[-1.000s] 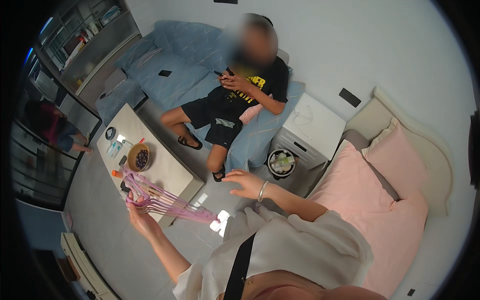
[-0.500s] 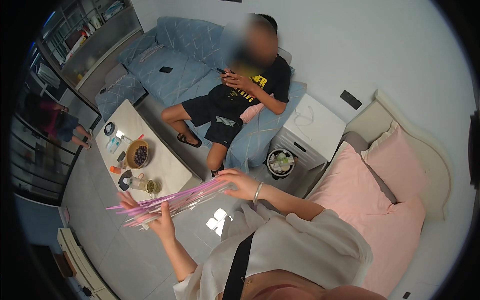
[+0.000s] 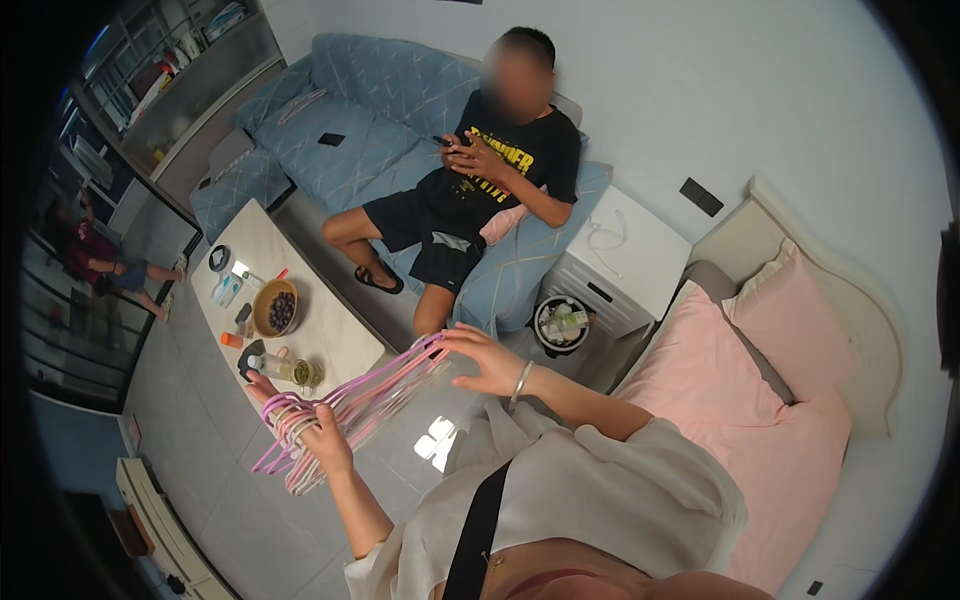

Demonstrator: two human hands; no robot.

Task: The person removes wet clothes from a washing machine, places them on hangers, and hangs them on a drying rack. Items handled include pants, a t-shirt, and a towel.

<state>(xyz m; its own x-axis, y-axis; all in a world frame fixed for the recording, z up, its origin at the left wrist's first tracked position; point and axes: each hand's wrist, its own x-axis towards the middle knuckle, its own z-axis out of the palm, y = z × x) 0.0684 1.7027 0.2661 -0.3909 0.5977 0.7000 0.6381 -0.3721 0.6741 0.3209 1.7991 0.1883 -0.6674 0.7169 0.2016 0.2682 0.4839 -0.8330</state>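
A bundle of thin clothes hangers (image 3: 372,388), pink, purple and white, stretches between my two hands in front of my body. My left hand (image 3: 318,440) carries it, with the hangers' left parts crowded between thumb and fingers. At the bundle's other end is my right hand (image 3: 487,362), a bracelet on its wrist. Its fingertips touch the hanger ends, while the thumb stands apart below them. The hangers overlap, so their single outlines are hard to separate.
A marble-look coffee table (image 3: 345,335) bears a bowl of dark fruit (image 3: 282,306) and jars. A person (image 3: 500,150) sits on the blue sofa (image 3: 375,85) with a phone. A bin (image 3: 562,345), white cabinet (image 3: 640,235) and pink bed (image 3: 740,450) stand right.
The hangers have turned from nearly edge-on to a more spread, slanting view. My right thumb has come away from them. At far left, another person behind the glass has shifted posture.
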